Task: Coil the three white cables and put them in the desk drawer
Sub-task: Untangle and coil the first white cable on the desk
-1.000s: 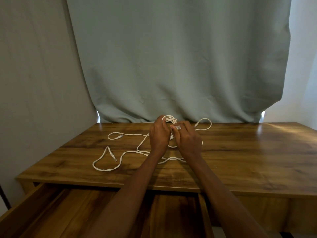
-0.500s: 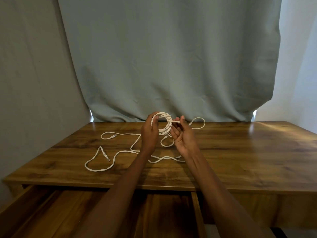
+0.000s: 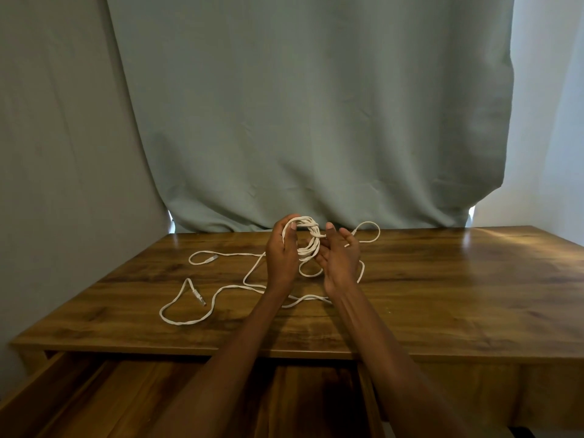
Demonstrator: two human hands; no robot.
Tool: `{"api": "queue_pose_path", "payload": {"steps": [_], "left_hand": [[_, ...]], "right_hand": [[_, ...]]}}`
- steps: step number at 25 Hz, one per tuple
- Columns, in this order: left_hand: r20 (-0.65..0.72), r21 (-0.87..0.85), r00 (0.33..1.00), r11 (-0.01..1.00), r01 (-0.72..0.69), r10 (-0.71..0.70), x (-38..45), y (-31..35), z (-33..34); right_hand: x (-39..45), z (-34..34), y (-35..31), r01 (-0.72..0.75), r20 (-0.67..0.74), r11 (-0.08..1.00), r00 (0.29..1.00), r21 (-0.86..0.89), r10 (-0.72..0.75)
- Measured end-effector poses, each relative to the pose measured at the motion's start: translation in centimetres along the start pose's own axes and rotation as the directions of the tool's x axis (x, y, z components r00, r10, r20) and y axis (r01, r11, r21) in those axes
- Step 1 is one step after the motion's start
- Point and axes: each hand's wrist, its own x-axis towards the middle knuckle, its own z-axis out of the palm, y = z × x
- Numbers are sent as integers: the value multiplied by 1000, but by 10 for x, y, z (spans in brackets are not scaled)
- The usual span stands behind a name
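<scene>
Head view: wooden desk (image 3: 442, 295), grey curtain (image 3: 300, 121) behind; fingers (image 3: 286, 229) pinch coiled cable (image 3: 308, 245).

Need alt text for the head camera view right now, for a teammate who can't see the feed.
Two bare hands hold a small coil of white cable above a wooden desk: the left hand grips the coil, the right hand steadies it. Loose white cable trails across the desk, and the drawer below stands open.
</scene>
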Motion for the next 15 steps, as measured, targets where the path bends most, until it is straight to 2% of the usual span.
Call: {"api": "queue_pose_path", "payload": {"steps": [7,10,12,15], "left_hand": [[-30,-6,999,1000,19,-19,-4,10,10],[-31,7,999,1000,17,-17,0,10,10],[-6,4,999,999,34,-34,2,8,8],[50,4,997,998,59,-59,0,3,6]], "right_hand": [[-11,5,3,1,-40,984,999,-178,-9],[-15,7,4,7,68,959,998,-282,13],[-12,3,6,82,185,919,983,-386,-10],[-4,-5,7,169,228,875,971,-453,-70]]}}
